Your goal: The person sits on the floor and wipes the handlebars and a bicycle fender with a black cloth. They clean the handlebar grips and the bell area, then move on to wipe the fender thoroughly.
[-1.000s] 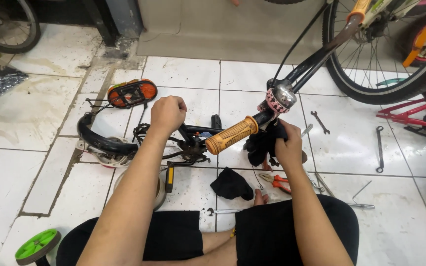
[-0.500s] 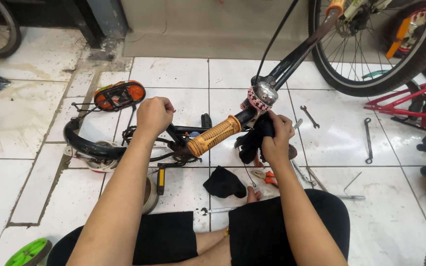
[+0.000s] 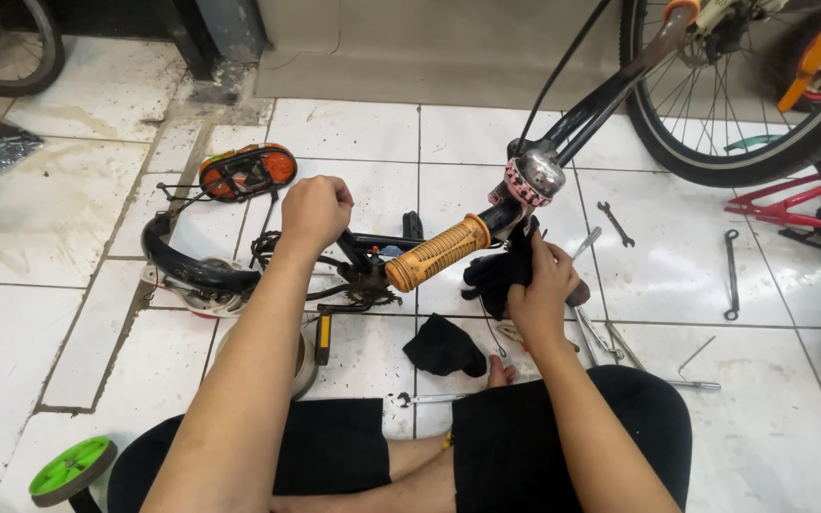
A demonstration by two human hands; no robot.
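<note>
I sit on a tiled floor with a small bicycle lying in front of me. My left hand [image 3: 315,211] is closed in a fist on the black bike frame [image 3: 192,271] near the chain area. My right hand [image 3: 542,285] grips a black cloth [image 3: 494,275] pressed against the handlebar just below the orange ribbed grip [image 3: 437,252]. A pink and chrome bell [image 3: 530,178] sits on the handlebar above the cloth. Another black cloth [image 3: 444,347] lies on the floor by my knee.
An orange bike seat [image 3: 247,171] lies at the back left. Wrenches [image 3: 731,271] and small tools [image 3: 615,221] lie on the tiles at right. A large bicycle wheel [image 3: 743,104] stands at the top right, a red frame [image 3: 795,204] beside it. A green training wheel [image 3: 70,468] is at lower left.
Both hands stay on the frame and on the cloth at the handlebar; the right hand has shifted slightly along the bar. The view has drifted a little.
</note>
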